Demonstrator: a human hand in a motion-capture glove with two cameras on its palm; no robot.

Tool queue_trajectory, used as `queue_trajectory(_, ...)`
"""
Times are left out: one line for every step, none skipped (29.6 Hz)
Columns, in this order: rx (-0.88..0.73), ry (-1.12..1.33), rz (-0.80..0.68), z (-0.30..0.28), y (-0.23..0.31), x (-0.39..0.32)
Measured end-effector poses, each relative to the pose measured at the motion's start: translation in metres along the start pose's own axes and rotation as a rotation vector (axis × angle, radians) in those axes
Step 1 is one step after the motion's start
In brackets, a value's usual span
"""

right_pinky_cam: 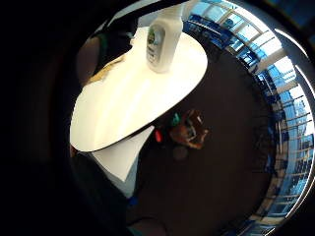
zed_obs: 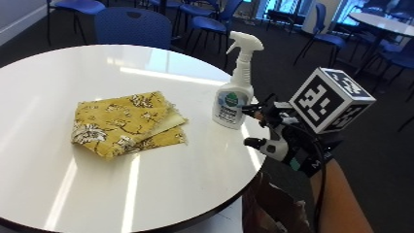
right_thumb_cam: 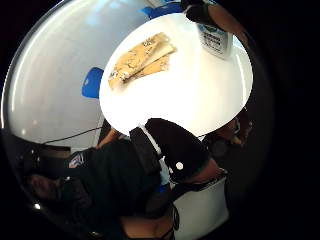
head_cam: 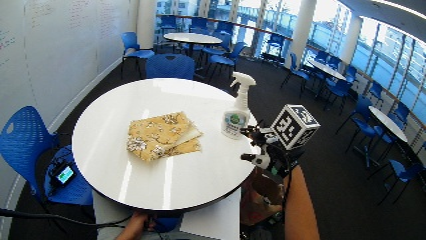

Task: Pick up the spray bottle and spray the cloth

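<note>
Spray bottle (zed_obs: 234,87) stands upright mid-frame, just up-left of the gloved right hand (zed_obs: 284,133) at the counter (zed_obs: 162,184) edge, can't tell how its fingers are set.

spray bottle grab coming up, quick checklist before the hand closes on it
1. Spray bottle upright on the table, near its edge: ok.
2. Nozzle aimed away from the cloth: not ok, needs turning.
3. Cloth lies folded flat beside the bottle, apart from it: ok.
4. Right hand close beside the bottle, off the table edge: ok.
5. Fingers already touching the bottle: cannot tell.
6. Path from hand to bottle unobstructed: ok.
</note>
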State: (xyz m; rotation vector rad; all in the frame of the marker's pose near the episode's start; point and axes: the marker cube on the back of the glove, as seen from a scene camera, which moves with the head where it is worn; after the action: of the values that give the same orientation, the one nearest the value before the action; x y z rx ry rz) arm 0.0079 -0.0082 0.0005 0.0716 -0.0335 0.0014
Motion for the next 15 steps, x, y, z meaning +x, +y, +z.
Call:
queue_trajectory(0.017, -0.025, -0.01, -0.002, -0.004, 0.001)
queue_trajectory(0.033, -0.055, -0.018, -0.004, -0.008, 0.001)
queue_trajectory(0.049, -0.09, -0.024, -0.007, -0.013, 0.001)
queue_trajectory(0.064, -0.126, -0.026, -0.01, -0.017, 0.001)
queue_trajectory(0.079, -0.163, -0.026, -0.013, -0.021, 0.001)
queue_trajectory(0.095, -0.201, -0.022, -0.016, -0.024, 0.0)
queue_trajectory(0.111, -0.241, -0.015, -0.019, -0.028, -0.001)
queue_trajectory(0.129, -0.284, -0.006, -0.022, -0.032, -0.001)
queue_trajectory(0.148, -0.329, 0.006, -0.024, -0.036, 0.0)
queue_trajectory(0.168, -0.377, 0.02, -0.026, -0.04, 0.002)
queue_trajectory(0.187, -0.429, 0.034, -0.027, -0.045, 0.006)
queue_trajectory(0.205, -0.49, 0.049, -0.028, -0.05, 0.01)
queue_trajectory(0.221, -0.559, 0.063, -0.029, -0.054, 0.015)
queue_trajectory(0.236, -0.636, 0.078, -0.029, -0.059, 0.02)
queue_trajectory(0.25, -0.714, 0.093, -0.029, -0.064, 0.025)
